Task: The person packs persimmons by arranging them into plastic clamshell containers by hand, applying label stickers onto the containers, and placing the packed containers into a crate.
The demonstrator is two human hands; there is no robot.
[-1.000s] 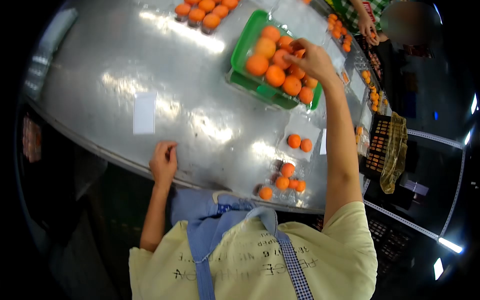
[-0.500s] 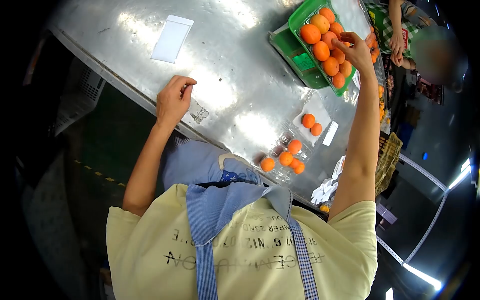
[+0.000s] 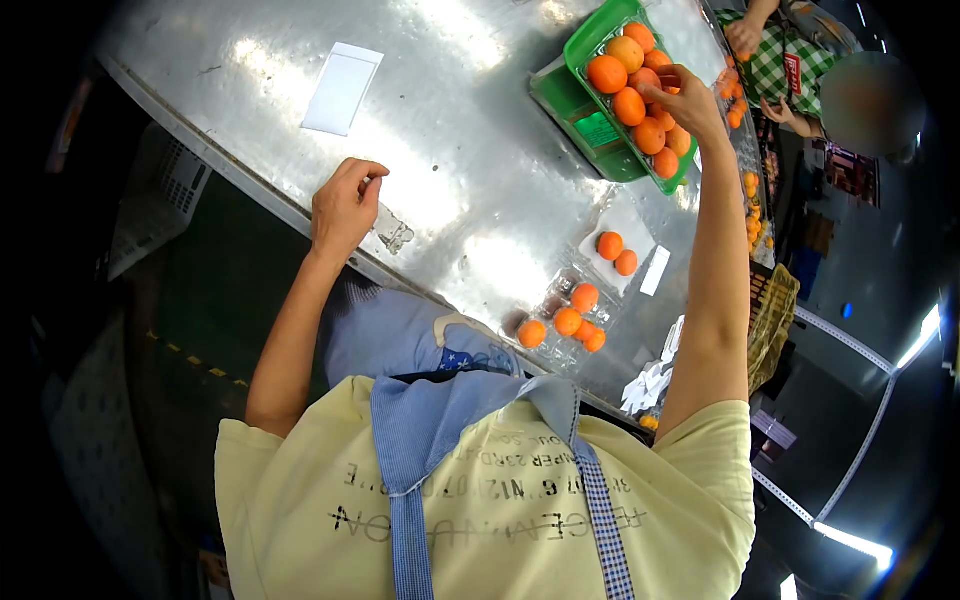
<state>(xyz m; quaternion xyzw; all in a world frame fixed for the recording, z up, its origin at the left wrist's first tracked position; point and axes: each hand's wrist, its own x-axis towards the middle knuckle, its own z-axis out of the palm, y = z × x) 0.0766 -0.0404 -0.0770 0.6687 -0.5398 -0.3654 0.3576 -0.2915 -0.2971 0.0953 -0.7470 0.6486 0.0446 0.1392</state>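
Note:
My right hand (image 3: 688,105) reaches into a green basket (image 3: 578,62) piled with oranges. Its thumb and fingertips close around one orange (image 3: 646,82) in the pile, which still sits among the others. Under the basket is a second green container (image 3: 565,105). Over the metal table near its front edge, my left hand (image 3: 343,208) is loosely curled, thumb close to the fingers, with nothing visible in it. A white rectangular card or packet (image 3: 343,88) lies beyond that hand.
Clear plastic trays (image 3: 560,293) holding several oranges (image 3: 568,321) stand near the front edge. Two oranges (image 3: 610,245) rest on a white sheet (image 3: 598,225). White paper slips (image 3: 650,385) lie at the right edge. Across the table, a co-worker in a green checked apron (image 3: 768,70) handles fruit.
My right hand has moved slightly left and closed its fingertips onto an orange in the basket. My left hand stays nearly still. The co-worker's hands have moved apart.

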